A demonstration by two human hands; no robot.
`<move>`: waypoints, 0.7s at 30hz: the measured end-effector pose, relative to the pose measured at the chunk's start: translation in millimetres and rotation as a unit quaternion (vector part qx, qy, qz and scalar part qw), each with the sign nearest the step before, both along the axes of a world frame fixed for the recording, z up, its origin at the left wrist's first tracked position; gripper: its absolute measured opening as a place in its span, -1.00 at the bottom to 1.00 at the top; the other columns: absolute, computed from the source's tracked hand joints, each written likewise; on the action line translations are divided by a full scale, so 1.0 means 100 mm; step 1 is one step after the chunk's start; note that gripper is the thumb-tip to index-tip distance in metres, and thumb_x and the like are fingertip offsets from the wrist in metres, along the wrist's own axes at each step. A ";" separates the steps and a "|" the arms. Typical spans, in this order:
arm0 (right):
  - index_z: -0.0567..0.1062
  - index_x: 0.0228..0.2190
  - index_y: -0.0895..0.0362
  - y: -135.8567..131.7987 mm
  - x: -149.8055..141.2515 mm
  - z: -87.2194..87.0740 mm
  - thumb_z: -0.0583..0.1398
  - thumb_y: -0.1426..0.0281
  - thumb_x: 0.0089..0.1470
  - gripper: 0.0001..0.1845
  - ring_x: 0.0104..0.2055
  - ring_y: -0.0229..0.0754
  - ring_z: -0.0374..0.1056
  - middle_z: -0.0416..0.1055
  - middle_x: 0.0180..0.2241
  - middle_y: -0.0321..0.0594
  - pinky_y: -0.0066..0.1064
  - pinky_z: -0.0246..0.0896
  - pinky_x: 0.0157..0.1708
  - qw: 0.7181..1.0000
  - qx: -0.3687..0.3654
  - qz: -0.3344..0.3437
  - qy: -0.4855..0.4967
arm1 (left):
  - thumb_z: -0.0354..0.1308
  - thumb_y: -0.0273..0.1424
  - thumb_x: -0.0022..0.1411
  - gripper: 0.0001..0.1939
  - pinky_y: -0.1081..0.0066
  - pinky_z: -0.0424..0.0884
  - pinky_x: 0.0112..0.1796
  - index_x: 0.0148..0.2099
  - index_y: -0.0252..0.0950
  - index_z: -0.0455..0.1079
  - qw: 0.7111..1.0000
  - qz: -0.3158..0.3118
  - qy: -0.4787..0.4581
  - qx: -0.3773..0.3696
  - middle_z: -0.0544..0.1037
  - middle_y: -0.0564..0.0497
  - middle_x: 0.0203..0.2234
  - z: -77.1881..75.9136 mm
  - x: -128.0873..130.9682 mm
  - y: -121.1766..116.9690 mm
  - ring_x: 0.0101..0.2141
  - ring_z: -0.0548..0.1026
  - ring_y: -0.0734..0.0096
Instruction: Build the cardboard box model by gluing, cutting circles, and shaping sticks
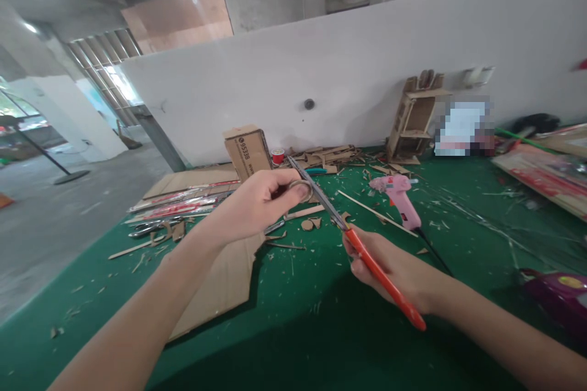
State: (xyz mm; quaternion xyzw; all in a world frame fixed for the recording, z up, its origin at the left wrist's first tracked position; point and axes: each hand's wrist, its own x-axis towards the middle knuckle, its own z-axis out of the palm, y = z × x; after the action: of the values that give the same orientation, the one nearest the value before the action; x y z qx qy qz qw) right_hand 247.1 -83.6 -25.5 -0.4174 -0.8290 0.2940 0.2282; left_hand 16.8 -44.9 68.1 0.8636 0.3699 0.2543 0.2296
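Observation:
My left hand pinches a small curved piece of cardboard between thumb and fingertips. In my right hand is a pair of scissors with long orange-red handles. Their dark metal blades point up and left, right beside the cardboard piece. Whether the blades touch it I cannot tell. Below my left forearm lies a large flat cardboard sheet. On the table under the blades rest a small round cardboard disc and other offcuts.
A pink glue gun lies to the right on the green table. Behind stand a cardboard structure and a printed carton. Plastic-wrapped packets lie at left, cardboard scraps at the back, a purple object at right.

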 end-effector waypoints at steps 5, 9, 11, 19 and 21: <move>0.21 -0.44 0.10 0.03 -0.04 -0.07 -0.08 0.02 0.18 -0.58 -0.47 -0.25 0.13 0.23 -0.44 -0.25 -0.33 0.11 -0.47 1.000 0.024 -0.011 -0.010 | -0.10 -0.23 0.33 -0.68 0.50 0.10 -0.58 -0.36 -0.30 0.33 1.000 0.016 0.012 0.022 0.27 0.10 -0.59 0.02 -0.01 -0.01 -0.57 0.22 0.55; 0.17 -0.49 0.10 0.07 -0.05 -0.19 -0.06 0.03 0.18 -0.58 -0.51 -0.28 0.11 0.22 -0.49 -0.29 -0.37 0.07 -0.51 0.998 0.053 -0.031 0.004 | -0.11 -0.21 0.32 -0.67 0.49 0.09 -0.59 -0.35 -0.30 0.34 0.999 0.020 0.001 0.029 0.26 0.09 -0.61 -0.01 0.01 -0.02 -0.58 0.23 0.54; 0.16 -0.53 0.10 0.09 -0.06 -0.25 -0.04 0.05 0.18 -0.58 -0.56 -0.31 0.11 0.20 -0.54 -0.32 -0.39 0.07 -0.54 0.998 0.036 -0.047 0.012 | -0.09 -0.20 0.31 -0.65 0.48 0.06 -0.60 -0.42 -0.29 0.29 0.999 0.022 0.000 0.030 0.25 0.09 -0.62 -0.04 0.04 -0.02 -0.59 0.20 0.55; 0.26 -0.49 0.11 0.10 -0.09 -0.28 0.00 0.06 0.16 -0.61 -0.57 -0.27 0.23 0.21 -0.55 -0.32 -0.41 0.18 -0.60 0.987 -0.029 -0.119 0.105 | -0.04 -0.23 0.28 -0.66 0.48 0.08 -0.58 -0.49 -0.29 0.27 0.999 -0.012 0.037 -0.020 0.23 0.12 -0.64 -0.16 0.19 -0.04 -0.61 0.16 0.56; 0.26 -0.48 0.11 0.11 -0.10 -0.27 0.04 0.05 0.13 -0.62 -0.59 -0.27 0.24 0.20 -0.58 -0.35 -0.41 0.20 -0.62 0.978 -0.054 -0.154 0.132 | 0.00 -0.26 0.25 -0.69 0.49 0.13 -0.55 -0.48 -0.29 0.34 0.992 -0.069 0.088 -0.054 0.32 0.11 -0.62 -0.19 0.19 -0.03 -0.60 0.22 0.55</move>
State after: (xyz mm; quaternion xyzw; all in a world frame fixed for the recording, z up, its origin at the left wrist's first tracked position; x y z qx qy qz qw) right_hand 236.9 -73.1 -52.2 -0.5091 -0.7005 0.3523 0.3549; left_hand 36.1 -47.9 48.9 0.8925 0.3413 0.1403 0.2594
